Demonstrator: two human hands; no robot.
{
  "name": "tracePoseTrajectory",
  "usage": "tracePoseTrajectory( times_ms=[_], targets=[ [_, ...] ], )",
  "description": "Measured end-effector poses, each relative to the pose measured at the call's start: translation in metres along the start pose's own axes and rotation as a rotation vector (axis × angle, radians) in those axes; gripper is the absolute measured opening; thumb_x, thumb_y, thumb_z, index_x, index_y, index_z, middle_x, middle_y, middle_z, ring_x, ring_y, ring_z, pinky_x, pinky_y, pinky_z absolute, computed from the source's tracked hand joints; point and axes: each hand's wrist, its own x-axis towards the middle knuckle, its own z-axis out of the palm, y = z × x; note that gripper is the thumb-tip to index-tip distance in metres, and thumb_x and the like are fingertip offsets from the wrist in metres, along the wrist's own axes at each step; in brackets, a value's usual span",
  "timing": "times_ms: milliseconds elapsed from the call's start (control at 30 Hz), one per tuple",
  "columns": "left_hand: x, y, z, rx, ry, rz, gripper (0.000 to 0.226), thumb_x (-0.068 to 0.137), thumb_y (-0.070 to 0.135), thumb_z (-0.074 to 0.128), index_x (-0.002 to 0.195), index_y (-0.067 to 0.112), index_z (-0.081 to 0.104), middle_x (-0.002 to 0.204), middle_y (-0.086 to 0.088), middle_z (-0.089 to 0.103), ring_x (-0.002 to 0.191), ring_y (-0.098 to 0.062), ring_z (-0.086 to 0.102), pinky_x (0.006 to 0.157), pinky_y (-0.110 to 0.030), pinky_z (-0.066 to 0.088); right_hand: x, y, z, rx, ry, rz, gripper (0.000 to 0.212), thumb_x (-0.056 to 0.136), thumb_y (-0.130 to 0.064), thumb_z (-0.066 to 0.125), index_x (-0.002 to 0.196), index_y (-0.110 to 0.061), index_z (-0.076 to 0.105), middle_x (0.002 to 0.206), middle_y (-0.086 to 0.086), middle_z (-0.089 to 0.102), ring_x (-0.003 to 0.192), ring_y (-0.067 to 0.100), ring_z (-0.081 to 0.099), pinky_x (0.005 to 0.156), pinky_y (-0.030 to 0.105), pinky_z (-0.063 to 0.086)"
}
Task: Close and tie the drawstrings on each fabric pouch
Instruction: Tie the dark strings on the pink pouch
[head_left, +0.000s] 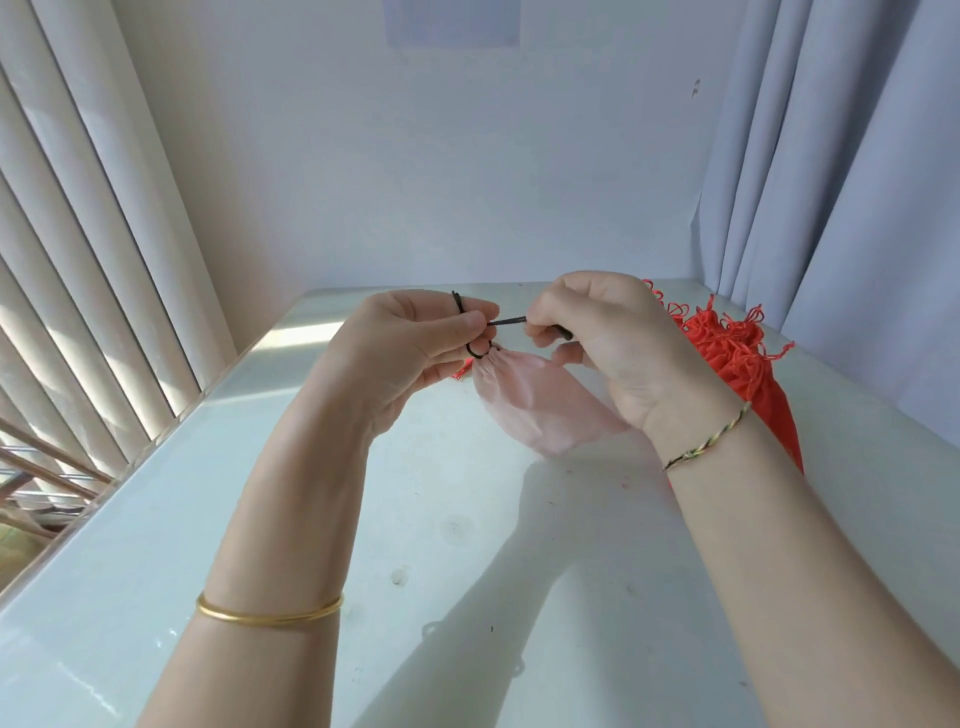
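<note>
The pink pouch (540, 405) hangs between your hands above the table (363, 519), its neck gathered into tight pleats just under your left thumb. Your left grip (415, 343) is closed on the dark drawstring (506, 321), pinching it between thumb and forefinger right at the gathered neck, where a small loop curls. Your right grip (597, 332) pinches the same cord a short way along, fingers curled in, so a taut span runs between the two.

Judge the pouch as nearly weightless and limp. It is sheer, slightly glossy fabric that gives no resistance and will likely crumple or snag if you haul on it. So take hold by the cord, not the cloth, and keep the pinch close to the neck so the pleats cannot slacken. The cord looks thin, round and smooth, likely to slip through a loose pinch.

Behind your right wrist lies a heap of red pouches (737, 353), matte-looking, with thin looped strings. The table is pale, hard and shiny.
</note>
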Motion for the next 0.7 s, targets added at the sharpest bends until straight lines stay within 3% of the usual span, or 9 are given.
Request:
tracePoseTrajectory(
  times_ms=[100,200,367,467,600,700],
  targets=[
    [0.0,0.0025,-0.0007,-0.073,0.033,0.016,0.014,0.081,-0.003,0.063,0.086,0.008,0.069,0.077,-0.005,0.066,0.083,-0.024,0.056,0.075,-0.024,0.052,0.0006,0.0011,-0.0005,0.058,-0.059,0.031,0.014,0.06,-0.017,0.054,0.064,-0.005,0.059,0.073,0.011,0.056,0.07,0.014,0.054,0.06,0.019,0.044],
    [0.0002,0.0033,-0.001,-0.083,0.008,0.057,0.019,0.08,-0.009,0.061,0.089,0.007,0.068,0.076,-0.004,0.07,0.079,-0.019,0.063,0.084,-0.029,0.052,-0.0012,0.0005,-0.0018,-0.002,-0.166,0.021,0.01,0.06,-0.014,0.051,0.056,-0.005,0.053,0.07,0.014,0.05,0.066,0.018,0.045,0.058,0.02,0.039],
    [-0.0028,0.0047,-0.0005,0.042,-0.005,0.12,0.025,0.083,-0.013,0.057,0.088,0.009,0.065,0.081,-0.008,0.066,0.08,-0.025,0.062,0.09,-0.044,0.05,0.0007,0.0015,-0.0012,0.066,-0.14,0.062,0.014,0.083,-0.011,0.053,0.071,-0.009,0.059,0.075,0.007,0.065,0.059,0.015,0.06,0.058,0.024,0.046],
    [-0.0036,0.0051,0.001,0.112,-0.022,0.175,0.029,0.081,-0.015,0.057,0.089,0.013,0.063,0.083,-0.008,0.062,0.074,-0.023,0.061,0.085,-0.048,0.05,0.0007,0.0046,0.0041,0.018,-0.164,0.045,0.014,0.085,-0.004,0.053,0.081,-0.011,0.065,0.07,0.003,0.061,0.052,0.01,0.054,0.051,0.022,0.041],
    [-0.0028,0.0051,0.0043,0.21,0.041,0.282,0.033,0.081,-0.013,0.059,0.089,0.018,0.063,0.08,-0.005,0.059,0.068,-0.02,0.06,0.076,-0.053,0.053,-0.0008,0.0081,0.0059,0.107,-0.244,0.072,0.01,0.087,-0.006,0.056,0.091,-0.006,0.065,0.073,0.005,0.061,0.057,0.012,0.054,0.053,0.023,0.041],
    [-0.0002,0.0031,0.0064,0.284,0.123,0.391,0.036,0.079,-0.011,0.061,0.089,0.024,0.064,0.078,0.0,0.061,0.073,-0.014,0.06,0.068,-0.046,0.055,-0.0005,0.0074,0.0062,0.247,-0.249,0.107,0.017,0.091,-0.007,0.049,0.081,-0.008,0.063,0.075,0.007,0.061,0.055,0.014,0.053,0.054,0.025,0.04]
  ],
)
